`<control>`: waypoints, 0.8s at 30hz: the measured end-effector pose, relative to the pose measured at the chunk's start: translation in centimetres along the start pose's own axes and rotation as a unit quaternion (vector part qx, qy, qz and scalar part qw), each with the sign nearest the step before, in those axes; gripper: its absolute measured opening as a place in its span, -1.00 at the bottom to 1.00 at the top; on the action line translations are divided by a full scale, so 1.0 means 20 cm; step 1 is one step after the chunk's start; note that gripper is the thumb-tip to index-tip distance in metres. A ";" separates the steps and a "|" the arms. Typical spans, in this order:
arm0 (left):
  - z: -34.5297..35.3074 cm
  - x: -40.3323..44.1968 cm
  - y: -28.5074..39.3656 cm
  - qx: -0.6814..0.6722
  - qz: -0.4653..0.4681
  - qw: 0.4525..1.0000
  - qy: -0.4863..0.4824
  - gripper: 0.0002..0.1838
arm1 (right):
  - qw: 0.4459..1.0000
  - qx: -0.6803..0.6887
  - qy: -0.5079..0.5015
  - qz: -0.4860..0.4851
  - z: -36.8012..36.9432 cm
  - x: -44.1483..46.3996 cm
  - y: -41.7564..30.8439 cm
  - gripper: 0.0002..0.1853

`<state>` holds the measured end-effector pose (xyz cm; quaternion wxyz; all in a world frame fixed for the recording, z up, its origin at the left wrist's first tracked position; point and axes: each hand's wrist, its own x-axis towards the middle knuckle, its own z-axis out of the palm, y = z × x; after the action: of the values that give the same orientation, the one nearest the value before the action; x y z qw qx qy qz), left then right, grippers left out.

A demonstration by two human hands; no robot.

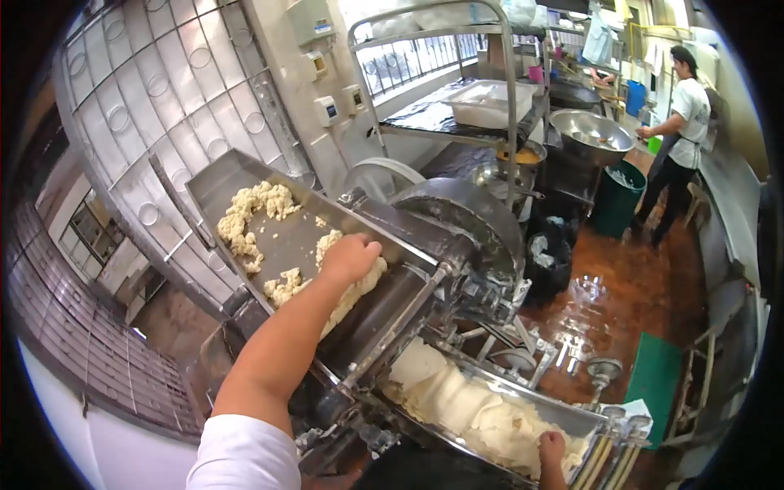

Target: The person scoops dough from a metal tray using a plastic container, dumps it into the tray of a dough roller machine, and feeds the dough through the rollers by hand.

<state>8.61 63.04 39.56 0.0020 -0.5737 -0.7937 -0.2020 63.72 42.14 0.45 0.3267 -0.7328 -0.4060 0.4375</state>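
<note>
My left hand point(351, 257) reaches over a metal feed tray point(278, 233), fingers curled in against the lumpy pale dough point(363, 286) beside the machine's roller point(384, 302). More crumbly dough point(245, 216) lies in clumps across that tray. Below the rollers, a long metal trough point(572, 412) holds a folded, layered dough sheet point(465, 400). At the trough's lower right end is my right hand point(552, 447), closed, at the edge of the sheet. What its fingers grip, if anything, is hidden.
The dough machine's large wheel guard point(465, 216) and exposed linkages point(506, 327) stand beyond the tray. A rack point(510, 106) carries a white bin point(490, 102). A steel bowl point(592, 135) and green barrel point(619, 200) are farther back. A person point(682, 131) stands at right on the wet-looking floor point(588, 302).
</note>
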 end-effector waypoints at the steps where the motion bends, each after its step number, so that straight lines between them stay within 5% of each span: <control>1: 0.03 0.02 -0.05 -0.022 0.014 0.999 0.037 -0.60 | 0.999 -0.015 0.024 -0.036 0.02 -0.04 -0.11 -0.78; 4: -0.12 0.04 -0.10 -0.308 -0.106 0.934 -0.148 -0.67 | 0.973 -0.144 0.105 -0.149 0.05 0.00 -0.16 -0.71; 8: -0.19 -0.01 -0.08 -0.193 -0.002 0.965 -0.176 -0.66 | 0.964 -0.161 0.108 -0.182 0.09 -0.03 -0.41 -0.71; 10: -0.16 -0.01 -0.05 -0.065 0.040 0.987 -0.140 -0.63 | 0.983 -0.141 -0.006 -0.116 0.13 -0.01 -0.63 -0.70; 14: -0.13 -0.11 0.05 0.056 0.109 0.991 -0.051 -0.62 | 0.970 0.009 -0.134 -0.204 0.58 0.23 -0.56 -0.72; 15: -0.11 -0.12 0.06 0.072 0.115 0.988 -0.077 -0.61 | 0.964 -0.027 -0.191 -0.185 0.65 0.13 -0.84 -0.72; 17: -0.12 -0.11 0.07 0.104 0.129 0.979 -0.122 -0.59 | 0.944 0.167 -0.285 0.017 0.88 -0.03 -1.08 -0.71; 20: -0.12 -0.08 0.08 0.087 0.105 0.976 -0.172 -0.59 | 0.872 0.245 -0.410 0.106 1.25 -0.08 -1.17 -0.56; 24: -0.08 -0.09 0.07 0.084 0.085 0.977 -0.176 -0.61 | 0.708 0.437 -0.505 0.228 1.57 -0.11 -1.45 -0.49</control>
<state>10.19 61.29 41.13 -0.0720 -0.6633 -0.7443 -0.0295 25.69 57.39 12.79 0.2467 -0.2479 -0.0945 0.9321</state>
